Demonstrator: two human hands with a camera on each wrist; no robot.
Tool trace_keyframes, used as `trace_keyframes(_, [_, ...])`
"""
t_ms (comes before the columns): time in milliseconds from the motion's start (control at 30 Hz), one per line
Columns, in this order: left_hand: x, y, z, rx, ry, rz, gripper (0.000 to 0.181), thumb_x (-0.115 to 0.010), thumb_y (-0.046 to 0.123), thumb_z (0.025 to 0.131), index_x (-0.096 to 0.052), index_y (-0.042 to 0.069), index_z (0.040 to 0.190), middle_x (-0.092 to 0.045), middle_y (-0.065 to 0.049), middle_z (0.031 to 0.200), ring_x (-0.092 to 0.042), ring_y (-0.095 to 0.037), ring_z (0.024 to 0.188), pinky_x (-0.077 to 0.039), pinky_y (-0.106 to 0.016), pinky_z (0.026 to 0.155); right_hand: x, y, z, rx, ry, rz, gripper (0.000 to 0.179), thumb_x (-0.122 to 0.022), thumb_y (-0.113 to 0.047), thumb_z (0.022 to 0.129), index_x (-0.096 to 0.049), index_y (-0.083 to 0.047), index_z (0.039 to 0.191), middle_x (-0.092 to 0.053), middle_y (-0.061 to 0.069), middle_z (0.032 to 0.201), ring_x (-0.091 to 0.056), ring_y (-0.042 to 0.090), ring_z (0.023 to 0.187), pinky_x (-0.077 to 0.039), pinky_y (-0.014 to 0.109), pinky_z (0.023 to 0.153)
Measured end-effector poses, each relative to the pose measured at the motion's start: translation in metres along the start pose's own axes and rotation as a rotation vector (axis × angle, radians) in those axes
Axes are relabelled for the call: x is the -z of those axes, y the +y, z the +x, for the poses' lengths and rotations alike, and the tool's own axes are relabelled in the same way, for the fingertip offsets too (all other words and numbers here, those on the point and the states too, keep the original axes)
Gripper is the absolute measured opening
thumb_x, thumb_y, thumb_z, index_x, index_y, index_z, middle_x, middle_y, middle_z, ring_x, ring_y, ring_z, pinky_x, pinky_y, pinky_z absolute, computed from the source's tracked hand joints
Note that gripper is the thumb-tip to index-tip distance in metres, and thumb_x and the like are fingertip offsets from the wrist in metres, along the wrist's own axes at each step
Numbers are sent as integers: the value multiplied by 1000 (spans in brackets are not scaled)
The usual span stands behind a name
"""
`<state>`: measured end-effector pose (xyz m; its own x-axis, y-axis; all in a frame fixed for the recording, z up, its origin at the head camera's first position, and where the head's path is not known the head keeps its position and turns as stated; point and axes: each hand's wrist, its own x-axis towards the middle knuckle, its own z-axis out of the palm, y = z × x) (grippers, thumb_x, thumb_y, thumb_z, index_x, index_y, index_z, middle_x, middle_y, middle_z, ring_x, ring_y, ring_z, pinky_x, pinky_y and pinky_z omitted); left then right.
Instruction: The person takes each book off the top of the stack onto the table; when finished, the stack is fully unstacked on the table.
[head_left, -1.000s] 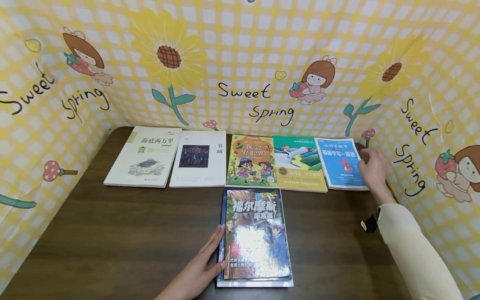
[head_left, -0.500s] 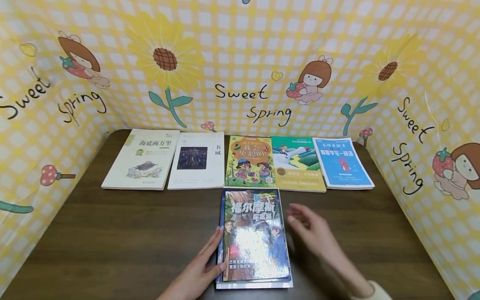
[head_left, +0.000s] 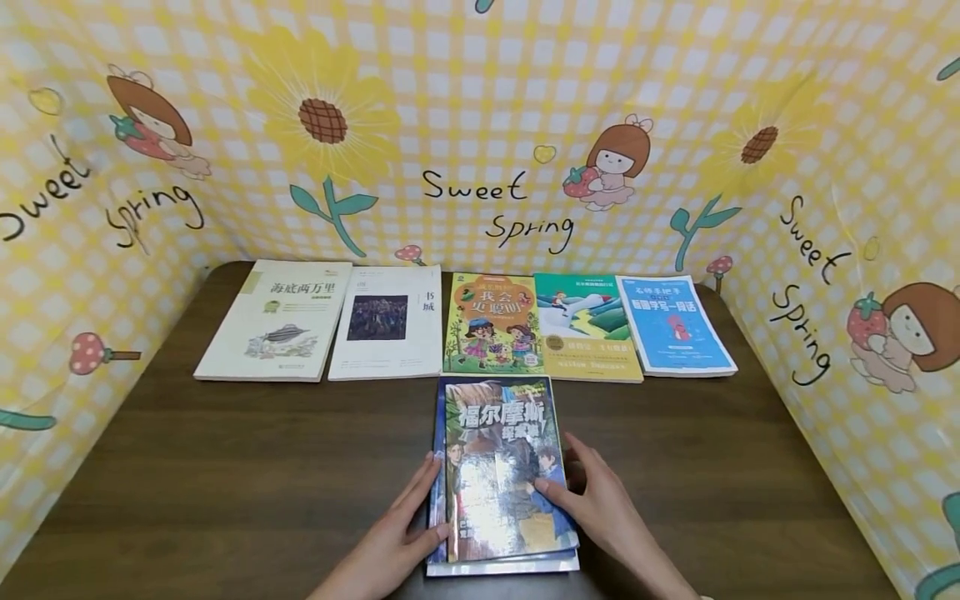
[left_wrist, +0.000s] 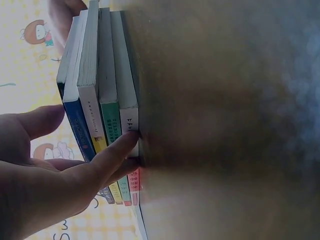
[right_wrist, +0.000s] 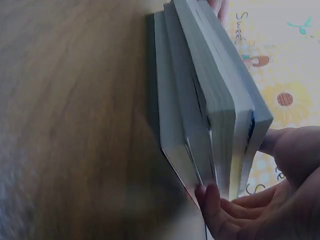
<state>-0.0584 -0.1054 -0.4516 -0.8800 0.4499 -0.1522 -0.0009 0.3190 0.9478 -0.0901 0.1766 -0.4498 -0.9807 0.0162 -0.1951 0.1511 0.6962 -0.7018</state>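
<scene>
A stack of several books lies near the front of the table, topped by a glossy book (head_left: 495, 458) with a dark illustrated cover. My left hand (head_left: 390, 533) rests along the stack's left side. Its fingers lie fairly straight against the spines (left_wrist: 111, 122), and the thumb is up at the top book's edge. On the opposite side, my right hand (head_left: 611, 504) grips the stack. Its thumb lies over the top cover, while the fingertips (right_wrist: 212, 197) curl against the page edges (right_wrist: 220, 115) low on the side.
Behind the stack runs a row of books: a cream one (head_left: 277, 321), a white one (head_left: 386, 354), an orange-green one (head_left: 491, 325), a green-yellow one (head_left: 588, 329) and a blue one (head_left: 675, 325). A yellow checked cloth (head_left: 465, 92) walls in the dark wooden table (head_left: 187, 467).
My right hand has come from the blue book at the back right to the stack's right side and taken hold there. My left hand has stayed at the stack's left side.
</scene>
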Motion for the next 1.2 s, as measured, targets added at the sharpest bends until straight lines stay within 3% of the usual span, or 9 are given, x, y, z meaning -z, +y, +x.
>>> trace_keyframes(300, [-2, 0, -1, -31, 31, 69, 72, -61, 17, 95, -20, 7, 154, -6, -18, 160, -13, -43, 141, -43, -45, 99, 21, 14, -4, 68, -53, 84, 45, -74, -27, 85, -64, 4, 117, -69, 7, 96, -63, 15, 80, -52, 28, 66])
trace_keyframes(500, [-5, 1, 0, -52, 52, 71, 72, -63, 15, 94, -23, 6, 153, -9, -18, 159, -15, -39, 140, -44, -41, 99, 46, 23, -6, 33, -118, 251, 44, -70, -13, 88, -58, 16, 119, -70, 15, 97, -66, 22, 87, -55, 28, 70])
trace_keyframes(600, [-5, 0, 0, -67, 48, 48, 71, -62, 14, 94, -23, 5, 153, -9, -20, 159, -15, -40, 140, -46, -41, 98, 64, 27, -8, 1, -136, 304, 46, -68, -11, 89, -55, 17, 122, -70, 17, 95, -66, 21, 81, -56, 29, 65])
trace_keyframes(867, [-4, -1, 1, -73, 37, 13, 72, -61, 10, 94, -21, 5, 153, -6, -20, 159, -16, -44, 140, -49, -40, 94, 129, 43, -14, -72, -29, 320, 54, -67, -20, 92, -50, 11, 133, -71, 11, 87, -66, 21, 65, -57, 37, 56])
trace_keyframes(1000, [-3, 1, 2, -57, 50, 25, 72, -61, 8, 94, -21, 8, 154, -7, -17, 160, -16, -42, 140, -48, -41, 95, 165, 64, -12, -53, 70, 276, 58, -65, -23, 94, -46, 14, 134, -69, -6, 84, -63, 10, 65, -55, 30, 56])
trace_keyframes(1100, [-3, 2, 3, -52, 56, 29, 72, -61, 7, 94, -21, 8, 154, -7, -16, 160, -16, -40, 141, -47, -41, 96, 189, 86, -9, -76, 117, 256, 49, -63, -28, 95, -53, -1, 134, -55, -16, 67, -48, 3, 54, -43, 25, 46])
trace_keyframes(1167, [-4, 2, 2, -51, 59, 29, 72, -61, 6, 93, -22, 7, 154, -8, -16, 160, -15, -39, 141, -46, -41, 97, 203, 102, -8, -117, 136, 303, 32, -64, -27, 94, -60, -20, 125, -51, -16, 64, -40, 3, 49, -38, 26, 43])
trace_keyframes(1200, [-4, 2, 2, -50, 60, 28, 72, -61, 5, 93, -22, 7, 153, -8, -16, 160, -15, -39, 141, -46, -42, 97, 208, 109, -7, -139, 137, 334, 34, -64, -27, 94, -57, -22, 127, -51, -17, 64, -41, 2, 49, -39, 25, 43])
